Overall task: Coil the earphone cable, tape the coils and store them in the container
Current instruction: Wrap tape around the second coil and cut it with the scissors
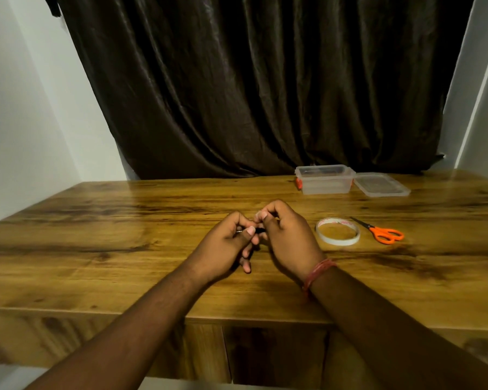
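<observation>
My hands meet over the table, pinching a small dark bundle between them.

Most of the earphone cable [258, 229] is buried under my fingers; only a dark bit and a glint of metal show between my left hand [226, 246] and right hand [286, 240], both closed on it. The tape roll [337, 231] at three o'clock from my hands carries red print too small to read, with orange scissors [382, 233] just beyond. The open container [325, 180] and its lid [381, 184] sit at one o'clock on the table [96, 249]; its contents are unclear.
</observation>
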The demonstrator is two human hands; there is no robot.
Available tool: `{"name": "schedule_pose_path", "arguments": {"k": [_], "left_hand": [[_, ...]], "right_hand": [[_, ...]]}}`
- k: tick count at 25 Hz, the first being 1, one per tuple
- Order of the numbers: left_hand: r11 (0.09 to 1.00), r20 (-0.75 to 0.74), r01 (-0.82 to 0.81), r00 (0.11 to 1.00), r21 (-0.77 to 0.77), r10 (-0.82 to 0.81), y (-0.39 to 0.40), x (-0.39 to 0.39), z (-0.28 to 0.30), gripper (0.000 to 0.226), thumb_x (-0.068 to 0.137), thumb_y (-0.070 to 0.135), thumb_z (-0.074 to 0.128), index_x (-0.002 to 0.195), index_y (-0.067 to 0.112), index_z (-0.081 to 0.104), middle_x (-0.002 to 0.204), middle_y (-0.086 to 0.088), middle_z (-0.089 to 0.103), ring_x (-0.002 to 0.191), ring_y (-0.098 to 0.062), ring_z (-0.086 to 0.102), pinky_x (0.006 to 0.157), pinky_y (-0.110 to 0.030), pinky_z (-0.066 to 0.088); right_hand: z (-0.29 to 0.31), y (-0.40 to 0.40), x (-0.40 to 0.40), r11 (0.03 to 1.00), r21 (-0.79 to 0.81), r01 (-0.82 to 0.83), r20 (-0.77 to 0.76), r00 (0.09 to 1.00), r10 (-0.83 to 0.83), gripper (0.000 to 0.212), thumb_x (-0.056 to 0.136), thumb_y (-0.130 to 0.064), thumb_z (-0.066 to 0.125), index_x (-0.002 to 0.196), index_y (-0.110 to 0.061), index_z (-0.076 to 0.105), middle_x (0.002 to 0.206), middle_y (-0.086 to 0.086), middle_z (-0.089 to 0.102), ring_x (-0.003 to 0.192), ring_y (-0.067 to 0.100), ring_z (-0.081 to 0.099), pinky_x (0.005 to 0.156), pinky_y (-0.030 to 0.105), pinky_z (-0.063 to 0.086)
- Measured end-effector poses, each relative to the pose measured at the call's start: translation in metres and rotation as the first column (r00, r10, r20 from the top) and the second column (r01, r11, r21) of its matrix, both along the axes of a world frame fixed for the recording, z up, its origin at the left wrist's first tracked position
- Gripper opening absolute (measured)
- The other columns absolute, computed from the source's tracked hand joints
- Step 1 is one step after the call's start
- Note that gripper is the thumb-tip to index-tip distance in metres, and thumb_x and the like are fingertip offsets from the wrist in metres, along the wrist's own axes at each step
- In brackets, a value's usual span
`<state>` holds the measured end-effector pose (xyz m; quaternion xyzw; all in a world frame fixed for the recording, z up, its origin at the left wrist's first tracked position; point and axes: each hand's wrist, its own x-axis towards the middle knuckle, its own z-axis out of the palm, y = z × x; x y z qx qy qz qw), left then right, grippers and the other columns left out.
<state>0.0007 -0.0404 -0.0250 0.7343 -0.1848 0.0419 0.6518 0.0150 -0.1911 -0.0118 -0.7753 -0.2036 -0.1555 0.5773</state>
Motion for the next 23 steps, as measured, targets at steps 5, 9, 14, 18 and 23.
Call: {"name": "schedule_pose_path", "arguments": {"k": [5, 9, 14, 18, 23], "left_hand": [[0.996, -0.061, 0.023, 0.998, -0.09, -0.029, 0.001, 0.001, 0.002, 0.008, 0.103, 0.007, 0.043, 0.097, 0.007, 0.047, 0.065, 0.001, 0.058, 0.048, -0.012, 0.045, 0.042, -0.029, 0.046], [0.998, -0.064, 0.003, 0.998, -0.067, -0.008, 0.003, 0.002, 0.003, 0.003, 0.103, 0.007, 0.046, 0.101, 0.008, 0.048, 0.076, -0.004, 0.059, 0.052, -0.014, 0.043, 0.046, -0.031, 0.047], [0.999, -0.061, -0.03, 0.998, -0.032, 0.028, 0.005, 0.002, 0.003, 0.003, 0.102, 0.006, 0.047, 0.101, 0.006, 0.05, 0.066, 0.003, 0.06, 0.047, -0.013, 0.046, 0.048, -0.032, 0.046], [0.997, -0.066, -0.08, 0.995, -0.011, 0.08, 0.006, 0.003, 0.003, 0.005, 0.102, 0.007, 0.049, 0.098, 0.01, 0.051, 0.085, -0.008, 0.061, 0.047, -0.015, 0.048, 0.046, -0.032, 0.045], [0.995, -0.036, -0.098, 0.994, 0.032, 0.099, 0.005, 0.004, 0.001, 0.005, 0.103, 0.008, 0.046, 0.098, 0.008, 0.048, 0.091, -0.009, 0.064, 0.041, -0.021, 0.05, 0.049, -0.035, 0.045]], "right_hand": [[0.0, 0.0, 0.001, 0.991, -0.113, 0.073, 0.12, 0.991, -0.059, 0.013, 0.101, -0.016, 0.048, 0.094, -0.016, 0.059, 0.091, -0.004, 0.066, 0.082, 0.005, 0.062, 0.069, 0.02, 0.05], [-0.002, 0.0, 0.005, 0.978, -0.179, 0.111, 0.154, 0.985, -0.084, 0.013, 0.101, -0.016, 0.048, 0.094, -0.016, 0.059, 0.091, -0.002, 0.064, 0.079, 0.002, 0.059, 0.061, 0.007, 0.042], [0.0, -0.009, 0.008, 0.958, -0.217, 0.187, 0.214, 0.967, -0.14, 0.013, 0.098, -0.014, 0.053, 0.093, -0.015, 0.066, 0.091, 0.001, 0.065, 0.08, 0.012, 0.062, 0.064, 0.012, 0.046], [0.003, -0.014, 0.004, 0.866, -0.365, 0.342, 0.391, 0.9, -0.19, 0.017, 0.098, -0.018, 0.054, 0.102, -0.015, 0.07, 0.1, 0.002, 0.061, 0.087, 0.017, 0.057, 0.076, 0.03, 0.047], [0.004, -0.004, -0.007, 0.717, -0.598, 0.359, 0.479, 0.877, -0.04, 0.011, 0.095, -0.015, 0.055, 0.099, -0.017, 0.065, 0.099, 0.002, 0.053, 0.085, 0.021, 0.058, 0.068, 0.027, 0.039]]}}
